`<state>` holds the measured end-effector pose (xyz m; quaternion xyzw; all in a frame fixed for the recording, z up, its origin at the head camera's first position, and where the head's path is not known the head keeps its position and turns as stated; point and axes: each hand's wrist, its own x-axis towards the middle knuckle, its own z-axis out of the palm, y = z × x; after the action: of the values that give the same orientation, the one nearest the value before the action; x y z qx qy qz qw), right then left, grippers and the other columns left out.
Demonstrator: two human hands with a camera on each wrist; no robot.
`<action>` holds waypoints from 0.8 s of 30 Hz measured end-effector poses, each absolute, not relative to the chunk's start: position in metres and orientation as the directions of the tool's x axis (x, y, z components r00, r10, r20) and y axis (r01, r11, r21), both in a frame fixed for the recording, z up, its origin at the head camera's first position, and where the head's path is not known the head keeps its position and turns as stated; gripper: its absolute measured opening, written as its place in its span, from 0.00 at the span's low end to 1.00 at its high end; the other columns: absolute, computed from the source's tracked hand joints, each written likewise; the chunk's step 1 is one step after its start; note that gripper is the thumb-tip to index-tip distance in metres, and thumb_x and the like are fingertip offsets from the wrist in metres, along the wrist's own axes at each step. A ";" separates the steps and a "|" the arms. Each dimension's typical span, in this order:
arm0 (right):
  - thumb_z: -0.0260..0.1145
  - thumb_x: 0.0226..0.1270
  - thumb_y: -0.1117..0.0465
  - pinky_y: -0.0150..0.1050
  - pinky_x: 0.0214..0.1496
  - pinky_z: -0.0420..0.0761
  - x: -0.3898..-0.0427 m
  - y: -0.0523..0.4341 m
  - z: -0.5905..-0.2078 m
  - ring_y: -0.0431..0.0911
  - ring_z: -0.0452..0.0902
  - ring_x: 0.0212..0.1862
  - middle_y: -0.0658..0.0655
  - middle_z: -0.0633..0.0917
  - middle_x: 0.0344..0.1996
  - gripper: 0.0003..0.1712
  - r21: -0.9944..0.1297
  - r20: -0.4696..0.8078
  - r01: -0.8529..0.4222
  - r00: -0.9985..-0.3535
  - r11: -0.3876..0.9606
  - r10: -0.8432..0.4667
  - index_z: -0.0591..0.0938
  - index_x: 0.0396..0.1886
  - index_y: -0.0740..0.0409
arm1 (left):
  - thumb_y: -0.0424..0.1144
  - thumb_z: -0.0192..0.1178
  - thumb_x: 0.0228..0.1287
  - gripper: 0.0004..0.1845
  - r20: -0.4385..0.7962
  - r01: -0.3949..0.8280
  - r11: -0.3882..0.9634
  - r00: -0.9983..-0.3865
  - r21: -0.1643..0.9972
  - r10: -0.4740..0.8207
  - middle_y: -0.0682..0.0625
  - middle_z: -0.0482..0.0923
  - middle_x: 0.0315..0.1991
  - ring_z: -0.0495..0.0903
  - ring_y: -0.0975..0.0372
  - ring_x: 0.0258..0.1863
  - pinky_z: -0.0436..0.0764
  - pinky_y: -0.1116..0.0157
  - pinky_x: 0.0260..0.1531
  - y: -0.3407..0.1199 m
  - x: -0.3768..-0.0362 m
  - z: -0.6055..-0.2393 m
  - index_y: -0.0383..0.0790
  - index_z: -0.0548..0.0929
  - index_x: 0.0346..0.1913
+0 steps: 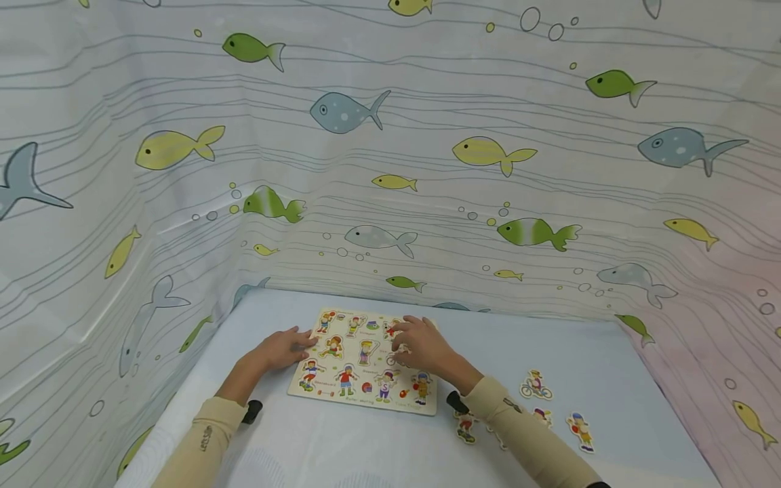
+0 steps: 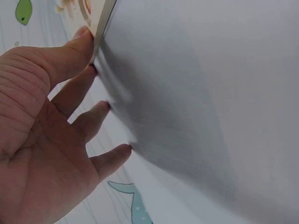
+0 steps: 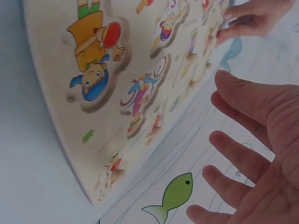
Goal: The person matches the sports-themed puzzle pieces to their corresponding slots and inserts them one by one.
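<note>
The wooden puzzle board point(image 1: 366, 362) lies flat on the light blue table surface point(image 1: 342, 447), near its far edge. Most of its cut-outs hold figure pieces; the exact count is hard to read at this size. The left hand point(image 1: 282, 349) rests at the board's left edge with fingers spread and nearly straight; in the left wrist view the fingertips point(image 2: 84, 35) touch that edge. The right hand point(image 1: 421, 346) hovers over the board's right half, fingers relaxed and open, holding nothing. 4 loose pieces point(image 1: 535, 385) lie on the table right of the board. A fish-print curtain point(image 1: 488, 156) encloses the table on 3 sides.
</note>
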<state>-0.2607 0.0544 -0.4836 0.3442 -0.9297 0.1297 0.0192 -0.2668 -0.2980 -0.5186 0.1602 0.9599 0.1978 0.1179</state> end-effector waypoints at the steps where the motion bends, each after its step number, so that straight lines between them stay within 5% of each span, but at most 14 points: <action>1: 0.75 0.60 0.53 0.68 0.67 0.60 -0.260 0.056 -0.484 0.58 0.63 0.70 0.56 0.80 0.60 0.06 -0.231 0.121 -0.643 -0.764 0.730 -0.634 0.90 0.36 0.47 | 0.41 0.63 0.67 0.23 -0.164 0.261 0.871 -0.921 0.417 0.355 0.42 0.67 0.70 0.55 0.37 0.71 0.56 0.35 0.66 -0.298 -0.267 -0.519 0.41 0.79 0.64; 24: 0.76 0.59 0.55 0.68 0.68 0.58 -0.242 0.096 -0.472 0.58 0.63 0.70 0.55 0.80 0.59 0.06 -0.248 0.179 -0.656 -0.754 0.713 -0.631 0.89 0.36 0.47 | 0.40 0.63 0.67 0.23 -0.160 0.268 0.874 -0.920 0.405 0.356 0.42 0.67 0.69 0.56 0.36 0.71 0.56 0.35 0.65 -0.298 -0.265 -0.517 0.41 0.78 0.64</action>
<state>-0.2425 0.0957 -0.4723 0.3480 -0.9246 0.1493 0.0409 -0.2654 -0.2976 -0.5169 0.1624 0.9611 0.1911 0.1157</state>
